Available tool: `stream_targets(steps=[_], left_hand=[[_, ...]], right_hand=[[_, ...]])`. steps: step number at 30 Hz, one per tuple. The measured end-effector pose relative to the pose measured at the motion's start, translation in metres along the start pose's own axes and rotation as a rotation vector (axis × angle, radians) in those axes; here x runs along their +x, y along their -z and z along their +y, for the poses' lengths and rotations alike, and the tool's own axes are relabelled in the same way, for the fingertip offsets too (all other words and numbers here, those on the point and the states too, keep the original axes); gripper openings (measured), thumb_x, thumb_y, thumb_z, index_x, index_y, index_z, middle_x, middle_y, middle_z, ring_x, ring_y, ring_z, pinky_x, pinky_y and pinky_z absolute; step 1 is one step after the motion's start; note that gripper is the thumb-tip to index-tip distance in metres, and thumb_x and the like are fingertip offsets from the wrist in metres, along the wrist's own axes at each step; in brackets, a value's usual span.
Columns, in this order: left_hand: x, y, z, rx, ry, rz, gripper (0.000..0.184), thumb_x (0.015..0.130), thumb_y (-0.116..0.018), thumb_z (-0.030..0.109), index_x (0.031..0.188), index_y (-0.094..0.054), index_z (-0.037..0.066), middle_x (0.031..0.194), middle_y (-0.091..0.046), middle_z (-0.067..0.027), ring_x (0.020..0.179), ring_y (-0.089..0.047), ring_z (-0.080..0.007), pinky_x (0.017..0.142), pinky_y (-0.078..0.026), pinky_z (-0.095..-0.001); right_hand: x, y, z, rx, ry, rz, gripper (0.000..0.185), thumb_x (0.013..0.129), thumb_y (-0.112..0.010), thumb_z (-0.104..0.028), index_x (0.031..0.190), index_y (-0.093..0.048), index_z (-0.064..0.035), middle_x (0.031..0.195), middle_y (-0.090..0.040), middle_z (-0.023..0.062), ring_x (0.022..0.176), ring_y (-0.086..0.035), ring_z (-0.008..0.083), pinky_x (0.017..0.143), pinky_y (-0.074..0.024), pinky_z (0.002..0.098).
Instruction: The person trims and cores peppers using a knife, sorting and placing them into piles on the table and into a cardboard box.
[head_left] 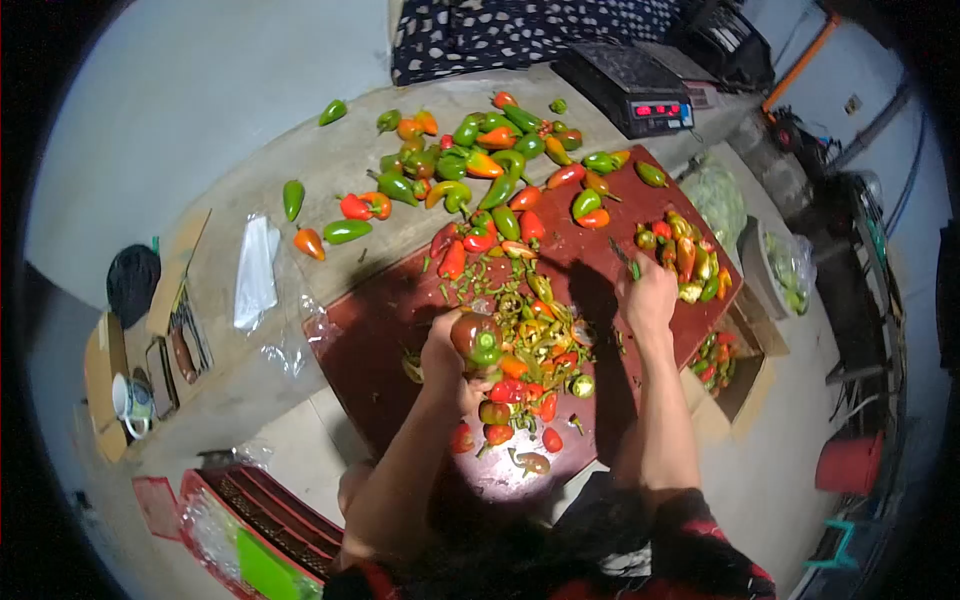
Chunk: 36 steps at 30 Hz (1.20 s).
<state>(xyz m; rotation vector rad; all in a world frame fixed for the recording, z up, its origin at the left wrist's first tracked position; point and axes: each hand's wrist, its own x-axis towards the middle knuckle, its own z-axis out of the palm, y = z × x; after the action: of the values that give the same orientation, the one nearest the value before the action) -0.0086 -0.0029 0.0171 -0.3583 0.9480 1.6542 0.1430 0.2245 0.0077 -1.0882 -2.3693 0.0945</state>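
My left hand (pixel 446 365) is closed around a brownish-green pepper (pixel 476 335), its green stem end facing up, above the dark red board (pixel 375 310). My right hand (pixel 650 297) is closed on a small knife (pixel 627 258), mostly hidden by the fingers, with a bit of green showing. Just beyond that hand, at the board's right side, lies a pile of red, orange and green peppers (pixel 685 248). Cut stems, seeds and pepper pieces (pixel 535 325) cover the middle of the board. Several red peppers (pixel 510 390) lie near my left wrist.
Many whole peppers (pixel 450 165) spread over the concrete counter (pixel 260 180) behind the board. A digital scale (pixel 635 95) stands at the back right. On the floor at right is a cardboard box (pixel 745 375) of peppers. A red crate (pixel 265 520) sits at lower left.
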Motion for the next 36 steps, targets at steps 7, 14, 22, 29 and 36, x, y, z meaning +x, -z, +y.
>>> stream_targets(steps=[7, 14, 22, 29, 36], left_hand=[[0.019, 0.009, -0.009, 0.028, -0.158, -0.204, 0.038, 0.095, -0.037, 0.041, 0.079, -0.053, 0.011, 0.058, -0.045, -0.0029, 0.036, -0.033, -0.0129, 0.034, -0.022, -0.0267], [0.035, 0.013, -0.015, 0.093, -0.182, -0.224, 0.039, 0.103, -0.029, 0.036, 0.100, -0.054, 0.006, 0.070, -0.057, -0.0069, 0.045, -0.048, -0.0156, 0.039, -0.035, -0.0272], [0.026, -0.008, -0.028, 0.042, -0.307, -0.330, 0.041, 0.107, -0.033, 0.034, 0.133, -0.048, 0.006, 0.119, -0.058, -0.0109, 0.103, -0.060, -0.0210, 0.080, -0.052, -0.0377], [0.031, 0.011, -0.011, 0.468, -0.510, -0.111, 0.017, 0.092, -0.054, 0.012, 0.100, -0.063, 0.001, 0.088, -0.061, -0.0072, 0.080, -0.058, -0.0149, 0.068, -0.048, -0.0281], [0.044, 0.023, -0.014, 0.255, -0.456, -0.232, 0.016, 0.080, -0.047, 0.006, 0.089, -0.059, 0.002, 0.076, -0.054, -0.0062, 0.068, -0.053, -0.0154, 0.060, -0.045, -0.0284]], right_hand=[[-0.020, -0.019, -0.030, 0.373, 0.095, -0.072, 0.020, 0.073, -0.072, -0.014, 0.072, -0.056, -0.0018, 0.065, -0.060, 0.0215, 0.064, -0.062, 0.0419, 0.060, -0.0489, 0.0469], [-0.043, -0.006, -0.069, 1.013, 0.108, -0.540, 0.039, 0.079, -0.078, -0.027, 0.102, -0.057, -0.0043, 0.065, -0.045, 0.0008, 0.062, -0.043, 0.0107, 0.058, -0.0378, 0.0293], [-0.037, -0.010, -0.064, 1.125, 0.128, -0.493, 0.055, 0.084, -0.076, -0.034, 0.122, -0.058, 0.0002, 0.094, -0.064, 0.0053, 0.081, -0.060, 0.0168, 0.075, -0.0499, 0.0322], [-0.027, 0.006, -0.033, 1.876, -0.266, -0.783, 0.033, 0.091, -0.066, -0.038, 0.096, -0.058, -0.0059, 0.063, -0.044, -0.0057, 0.050, -0.037, 0.0040, 0.045, -0.0269, 0.0207], [-0.009, 0.017, 0.031, 2.206, -0.444, -0.310, 0.037, 0.090, -0.061, -0.046, 0.102, -0.061, -0.0114, 0.084, -0.060, 0.0033, 0.059, -0.048, 0.0134, 0.048, -0.0350, 0.0258]])
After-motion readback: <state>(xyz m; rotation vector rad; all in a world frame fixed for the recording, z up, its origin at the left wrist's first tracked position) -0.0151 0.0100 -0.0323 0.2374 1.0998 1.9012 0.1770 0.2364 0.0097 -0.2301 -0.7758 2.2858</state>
